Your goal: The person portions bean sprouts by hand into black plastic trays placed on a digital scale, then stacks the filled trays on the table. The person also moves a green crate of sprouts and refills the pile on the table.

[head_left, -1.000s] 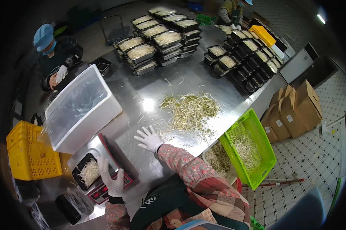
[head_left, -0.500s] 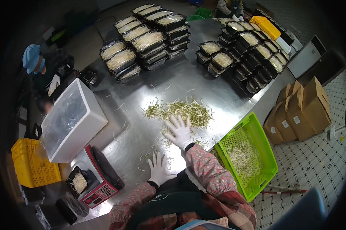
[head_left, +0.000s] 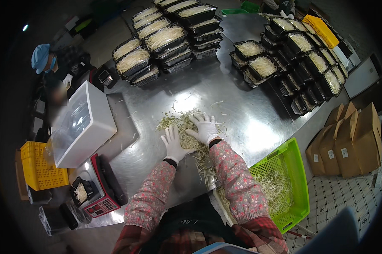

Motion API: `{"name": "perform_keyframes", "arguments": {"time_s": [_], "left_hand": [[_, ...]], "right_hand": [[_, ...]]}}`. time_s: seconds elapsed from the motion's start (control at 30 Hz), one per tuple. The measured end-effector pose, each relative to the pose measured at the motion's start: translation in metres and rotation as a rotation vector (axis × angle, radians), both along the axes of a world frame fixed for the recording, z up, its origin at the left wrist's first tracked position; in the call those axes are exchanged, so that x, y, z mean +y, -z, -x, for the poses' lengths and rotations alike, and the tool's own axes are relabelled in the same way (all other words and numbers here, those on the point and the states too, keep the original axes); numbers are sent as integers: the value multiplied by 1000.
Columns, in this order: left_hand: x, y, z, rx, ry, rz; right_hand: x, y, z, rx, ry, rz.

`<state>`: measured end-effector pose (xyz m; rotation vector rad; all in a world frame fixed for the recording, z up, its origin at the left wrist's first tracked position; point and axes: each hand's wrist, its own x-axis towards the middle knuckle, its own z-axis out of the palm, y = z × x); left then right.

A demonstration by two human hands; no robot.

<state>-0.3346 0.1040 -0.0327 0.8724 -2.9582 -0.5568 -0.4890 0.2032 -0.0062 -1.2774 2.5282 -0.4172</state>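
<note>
A loose pile of bean sprouts (head_left: 186, 125), pale stems with greenish bits, lies on the steel table (head_left: 153, 99) in front of me. My left hand (head_left: 173, 144), in a white glove, rests at the pile's left side with its fingers spread. On the right side my right hand (head_left: 205, 128), gloved the same way, presses over the sprouts, fingers apart. Between the two hands the sprouts run in a strip toward the table's near edge. Beside my right forearm stands a green basket (head_left: 302, 186) that holds more sprouts; the sleeve hides part of it.
Stacks of filled black trays (head_left: 164, 37) stand at the far left, more trays (head_left: 263, 67) far right. A white foam box (head_left: 102, 131), a red scale (head_left: 102, 206) with a tray, and a yellow crate (head_left: 43, 167) sit left. Paper bags (head_left: 351, 144) stand right. A co-worker (head_left: 51, 72) is at left.
Both hands have moved, the left forward to the pile's edge, the right slightly farther out. The pile's right part has been drawn in, and sprouts now trail toward me. The view has shifted.
</note>
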Motion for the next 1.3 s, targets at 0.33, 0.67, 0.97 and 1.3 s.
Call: {"name": "perform_keyframes", "arguments": {"time_s": [0.33,0.67,0.97,1.3], "left_hand": [[248,-7,42,-2,560,-284],[63,-18,-72,296,52,-106],[-153,41,-112,77,-663,188],[-147,20,17,105,-33,117]], "right_hand": [[291,0,3,58,73,39],[466,32,-73,26,980,153],[136,37,93,212,477,221],[-120,44,57,71,-308,139]]}}
